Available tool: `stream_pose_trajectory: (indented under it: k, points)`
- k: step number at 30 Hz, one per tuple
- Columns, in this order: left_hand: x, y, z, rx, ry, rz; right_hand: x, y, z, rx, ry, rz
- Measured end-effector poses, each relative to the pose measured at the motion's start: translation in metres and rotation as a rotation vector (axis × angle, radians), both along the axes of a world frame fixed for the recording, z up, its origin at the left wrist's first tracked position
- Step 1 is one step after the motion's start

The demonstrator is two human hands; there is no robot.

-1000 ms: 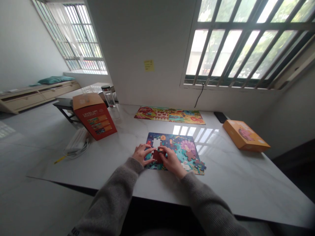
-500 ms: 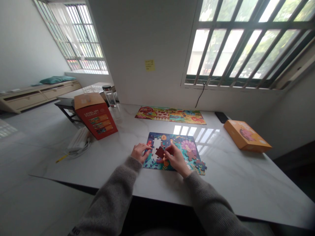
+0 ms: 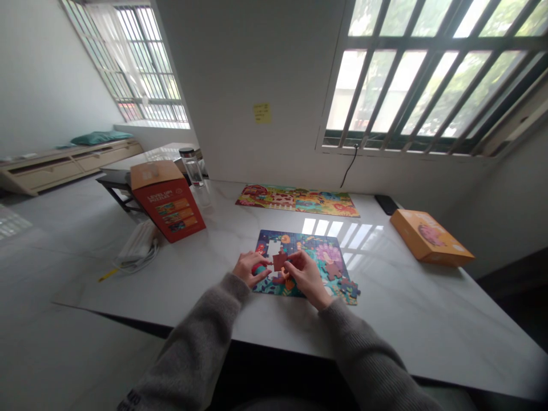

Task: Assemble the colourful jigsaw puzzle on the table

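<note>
Pinched in my right hand (image 3: 305,275) is a reddish-brown puzzle piece (image 3: 279,262), held over the gap in a colourful jigsaw puzzle (image 3: 295,242). My left hand (image 3: 252,269) is just left of that piece, thumb and fingers apart, with the fingertips close to its edge. The white tabletop shows through the gap. Two loose puzzle pieces lie at the right of the jigsaw: a brown one (image 3: 333,270) on top of it and a blue-green patterned one (image 3: 350,289) partly past its right edge.
Behind lies a long farm-scene puzzle (image 3: 299,201). A red puzzle box (image 3: 175,208), a glass bottle (image 3: 193,168) and a white power strip (image 3: 136,244) are at left. An orange box (image 3: 430,237) and a black phone (image 3: 386,204) are at right. The table's front edge is near my forearms.
My left hand has moved right, closer to the held piece. The piece in my right hand has turned from a diamond tilt to nearly square.
</note>
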State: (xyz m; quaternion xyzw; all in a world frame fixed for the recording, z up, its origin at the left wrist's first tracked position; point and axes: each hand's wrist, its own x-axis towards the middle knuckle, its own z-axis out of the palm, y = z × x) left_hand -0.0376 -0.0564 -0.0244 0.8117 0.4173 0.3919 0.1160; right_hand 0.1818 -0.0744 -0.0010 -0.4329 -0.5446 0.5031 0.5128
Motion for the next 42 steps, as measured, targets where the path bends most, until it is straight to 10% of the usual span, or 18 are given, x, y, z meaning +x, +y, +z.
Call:
stream_pose_trajectory:
  k: [7, 16, 22, 31, 42]
  points:
    - [0.006, -0.002, 0.006, -0.199, -0.206, 0.110, -0.003, -0.009, -0.002, 0.018, -0.137, 0.090]
    - [0.005, 0.002, 0.004, -0.267, -0.322, 0.274, 0.007, -0.007, 0.001, 0.522, -0.563, 0.047]
    - [0.004, -0.002, 0.012, -0.205, -0.256, 0.090, 0.010, -0.008, 0.010, 0.835, -0.805, 0.204]
    - [0.006, -0.003, 0.013, -0.198, -0.208, -0.014, 0.007, -0.013, 0.011, 0.830, -0.851, 0.330]
    - [-0.002, 0.002, 0.002, -0.083, 0.022, 0.181, 0.015, 0.009, 0.004, 0.656, -0.940, 0.193]
